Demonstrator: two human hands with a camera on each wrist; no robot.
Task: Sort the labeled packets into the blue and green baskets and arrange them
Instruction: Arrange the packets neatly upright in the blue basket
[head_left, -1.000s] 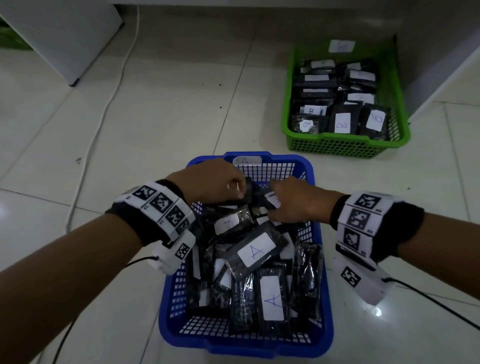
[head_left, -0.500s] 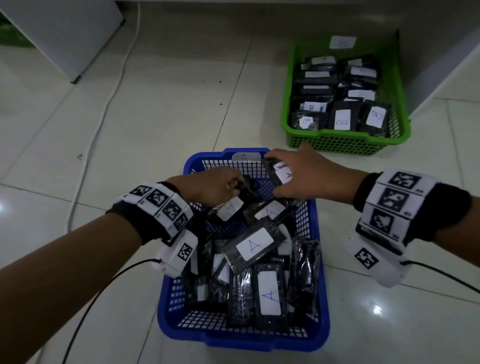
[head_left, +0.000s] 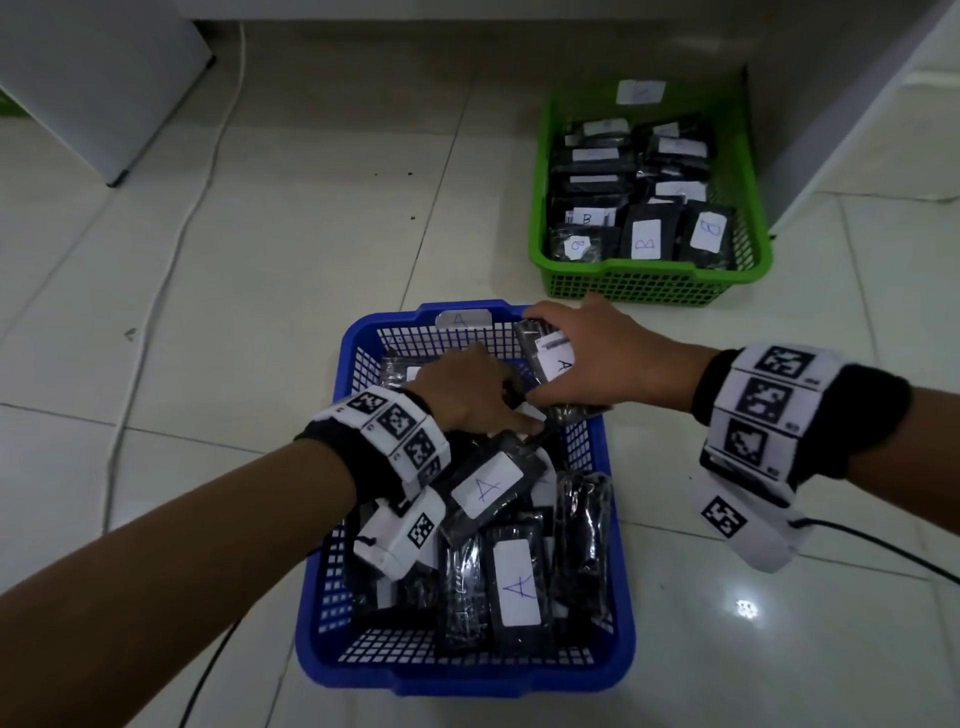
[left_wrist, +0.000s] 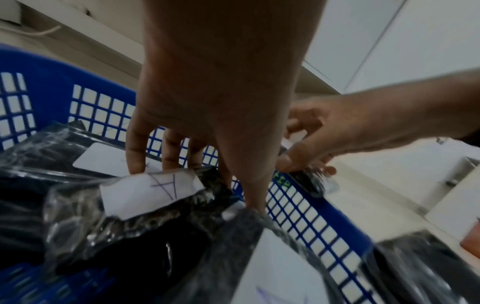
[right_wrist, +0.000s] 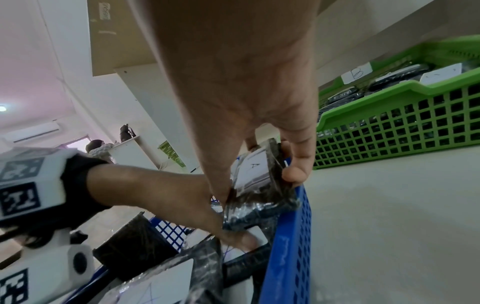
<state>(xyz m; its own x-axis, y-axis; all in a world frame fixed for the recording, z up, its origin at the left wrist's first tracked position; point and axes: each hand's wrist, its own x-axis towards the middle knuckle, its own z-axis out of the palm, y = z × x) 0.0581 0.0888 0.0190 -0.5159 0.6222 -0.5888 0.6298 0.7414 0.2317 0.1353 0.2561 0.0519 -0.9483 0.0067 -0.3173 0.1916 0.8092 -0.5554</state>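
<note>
"A" packets (head_left: 485, 490), "B" packets (head_left: 645, 240)

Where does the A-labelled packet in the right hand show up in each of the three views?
Head: the A packet sits upper centre, at the far right corner of the blue basket, gripped by the right hand.
Left wrist: only a dark edge of it shows right of centre, under the right hand's fingers.
Right wrist: centre frame, label facing the camera.
Shared landmark: the blue basket's right rim.

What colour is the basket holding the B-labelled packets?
Green; the green basket shows best in the head view.
</note>
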